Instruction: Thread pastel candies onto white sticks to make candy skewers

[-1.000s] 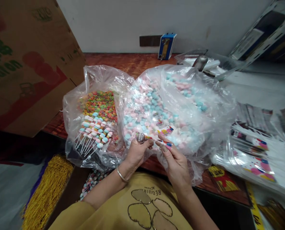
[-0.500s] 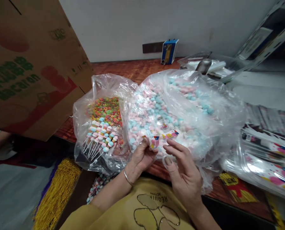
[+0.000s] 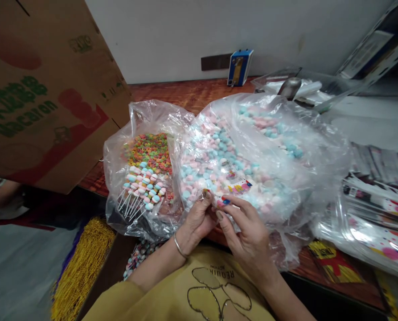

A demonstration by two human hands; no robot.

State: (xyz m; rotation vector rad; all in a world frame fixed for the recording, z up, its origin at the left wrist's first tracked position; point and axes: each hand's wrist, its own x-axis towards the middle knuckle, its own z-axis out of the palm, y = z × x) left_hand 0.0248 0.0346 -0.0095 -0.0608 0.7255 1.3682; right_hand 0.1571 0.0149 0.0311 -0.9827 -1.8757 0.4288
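Observation:
Between my hands is a small clear printed plastic bag (image 3: 223,202) with coloured dots. My left hand (image 3: 199,216) pinches one edge of it, and the fingers of my right hand (image 3: 241,225) are closed on the other edge. Just beyond them lies a large clear sack of pink, blue and white marshmallow candies (image 3: 219,142). Another printed bag (image 3: 239,186) rests on that sack. To the left, candy sticks with white handles (image 3: 143,189) lie in a bunch on an open plastic bag of colourful ring-shaped cereal (image 3: 148,149).
A big cardboard box (image 3: 45,98) stands at the left. Stacks of printed bags (image 3: 382,223) lie at the right. A blue device (image 3: 240,67) and a metal scoop (image 3: 289,88) are at the back. Yellow fringe (image 3: 83,267) hangs at lower left; another person's arm (image 3: 3,195) shows beyond.
My right hand has moved left to the small printed bag, and its fingers have closed on it. My left hand still grips the bag. The view has shifted slightly.

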